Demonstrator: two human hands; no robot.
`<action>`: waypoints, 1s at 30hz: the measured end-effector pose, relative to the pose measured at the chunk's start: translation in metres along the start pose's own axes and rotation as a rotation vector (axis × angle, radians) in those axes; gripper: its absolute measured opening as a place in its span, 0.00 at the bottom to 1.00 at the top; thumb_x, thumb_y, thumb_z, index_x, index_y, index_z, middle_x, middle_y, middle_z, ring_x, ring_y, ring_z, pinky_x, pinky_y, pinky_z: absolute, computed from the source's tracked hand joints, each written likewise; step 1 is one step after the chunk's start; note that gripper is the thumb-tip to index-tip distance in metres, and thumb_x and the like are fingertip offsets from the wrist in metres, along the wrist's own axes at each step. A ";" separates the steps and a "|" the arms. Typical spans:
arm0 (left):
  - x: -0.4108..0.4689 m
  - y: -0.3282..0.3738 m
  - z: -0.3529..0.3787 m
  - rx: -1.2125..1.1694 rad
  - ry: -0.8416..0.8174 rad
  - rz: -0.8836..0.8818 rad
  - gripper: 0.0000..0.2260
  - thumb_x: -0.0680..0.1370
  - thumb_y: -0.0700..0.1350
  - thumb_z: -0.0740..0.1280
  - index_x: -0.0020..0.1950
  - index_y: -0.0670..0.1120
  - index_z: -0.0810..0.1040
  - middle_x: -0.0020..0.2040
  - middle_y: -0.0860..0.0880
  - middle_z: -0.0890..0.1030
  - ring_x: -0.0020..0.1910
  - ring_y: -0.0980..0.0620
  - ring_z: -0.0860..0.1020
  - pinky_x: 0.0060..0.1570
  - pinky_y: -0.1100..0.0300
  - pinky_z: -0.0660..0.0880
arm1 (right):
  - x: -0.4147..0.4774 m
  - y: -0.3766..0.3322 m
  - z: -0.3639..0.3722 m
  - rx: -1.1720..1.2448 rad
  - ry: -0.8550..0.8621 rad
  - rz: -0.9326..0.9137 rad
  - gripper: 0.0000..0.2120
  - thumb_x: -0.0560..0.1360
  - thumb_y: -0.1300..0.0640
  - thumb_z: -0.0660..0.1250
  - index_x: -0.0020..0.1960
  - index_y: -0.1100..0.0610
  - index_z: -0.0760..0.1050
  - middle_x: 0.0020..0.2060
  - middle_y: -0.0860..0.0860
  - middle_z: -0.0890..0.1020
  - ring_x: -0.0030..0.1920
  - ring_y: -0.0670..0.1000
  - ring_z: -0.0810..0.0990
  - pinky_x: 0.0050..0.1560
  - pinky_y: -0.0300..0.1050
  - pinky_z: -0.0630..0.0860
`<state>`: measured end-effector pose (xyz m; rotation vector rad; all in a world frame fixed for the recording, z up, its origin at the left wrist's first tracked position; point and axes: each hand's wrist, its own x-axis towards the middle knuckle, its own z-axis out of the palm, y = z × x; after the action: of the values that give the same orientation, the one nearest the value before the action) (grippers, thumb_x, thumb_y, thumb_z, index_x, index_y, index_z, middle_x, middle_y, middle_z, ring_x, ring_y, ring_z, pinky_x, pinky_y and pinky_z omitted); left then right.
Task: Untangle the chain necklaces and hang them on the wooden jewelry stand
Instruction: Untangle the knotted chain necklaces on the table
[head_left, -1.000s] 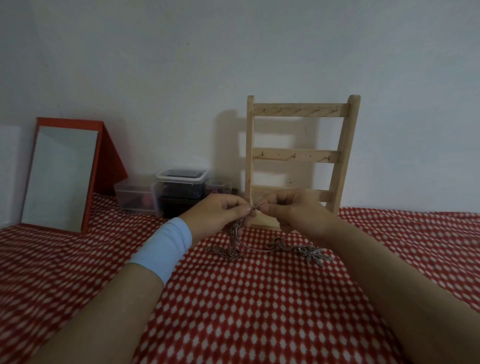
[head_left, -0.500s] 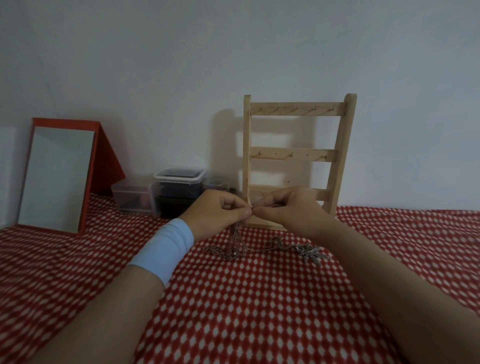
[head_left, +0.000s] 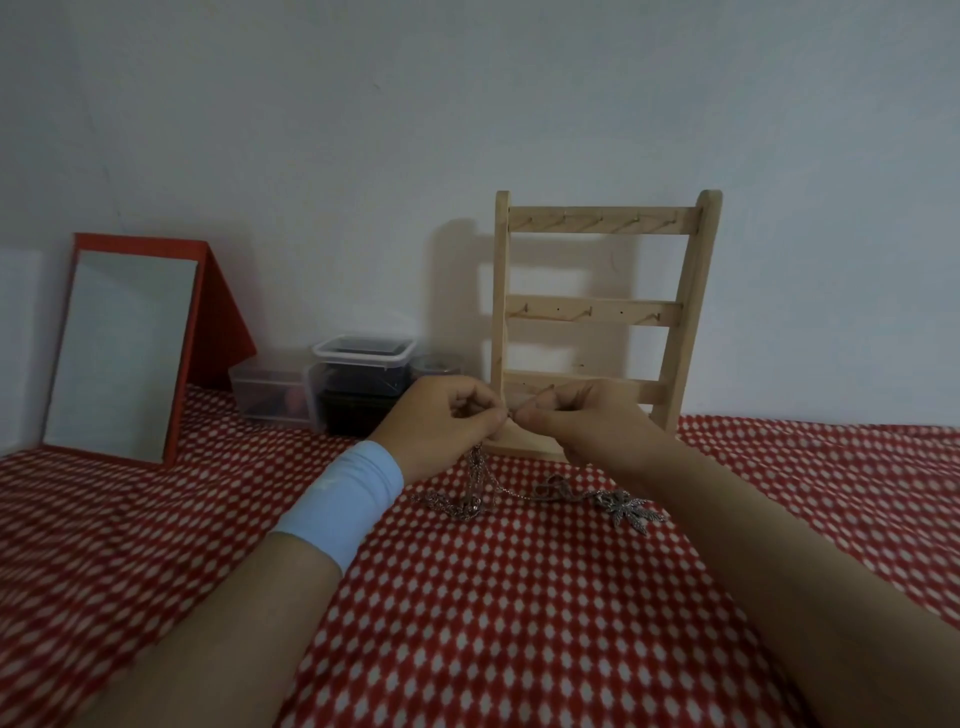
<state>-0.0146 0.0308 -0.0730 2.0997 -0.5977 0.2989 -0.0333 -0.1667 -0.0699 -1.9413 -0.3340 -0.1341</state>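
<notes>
Your left hand (head_left: 447, 421) and right hand (head_left: 576, 421) pinch one strand of the necklaces (head_left: 478, 488), lifting it so the knot hangs loose; the rest trails on the bench before the empty stand (head_left: 597, 312).

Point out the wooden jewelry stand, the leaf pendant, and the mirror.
wooden jewelry stand (head_left: 597, 313): head view, middle rail.
leaf pendant (head_left: 631, 509): head view, centre of the leaf.
mirror (head_left: 122, 353): head view, glass face.
</notes>
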 end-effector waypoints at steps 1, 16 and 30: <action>0.000 0.000 0.001 0.031 0.015 0.013 0.03 0.75 0.44 0.71 0.44 0.51 0.84 0.40 0.56 0.83 0.43 0.59 0.80 0.51 0.61 0.78 | 0.000 0.001 -0.001 0.016 -0.014 0.019 0.06 0.78 0.57 0.72 0.48 0.57 0.86 0.31 0.43 0.83 0.25 0.43 0.69 0.29 0.37 0.68; 0.000 0.000 0.004 0.000 0.089 0.069 0.05 0.73 0.43 0.74 0.47 0.51 0.87 0.43 0.57 0.85 0.44 0.63 0.81 0.50 0.71 0.76 | 0.003 0.005 -0.004 0.130 -0.026 0.085 0.08 0.78 0.56 0.71 0.48 0.59 0.87 0.23 0.45 0.71 0.26 0.46 0.64 0.28 0.40 0.64; -0.004 0.002 0.014 0.010 0.215 0.126 0.04 0.70 0.44 0.77 0.44 0.50 0.86 0.40 0.56 0.84 0.41 0.62 0.81 0.44 0.73 0.75 | 0.004 0.005 -0.006 0.254 -0.085 0.233 0.10 0.78 0.54 0.71 0.55 0.58 0.86 0.26 0.46 0.65 0.28 0.45 0.61 0.27 0.39 0.60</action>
<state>-0.0195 0.0195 -0.0813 2.0096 -0.6011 0.5924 -0.0274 -0.1735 -0.0713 -1.7216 -0.1690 0.1384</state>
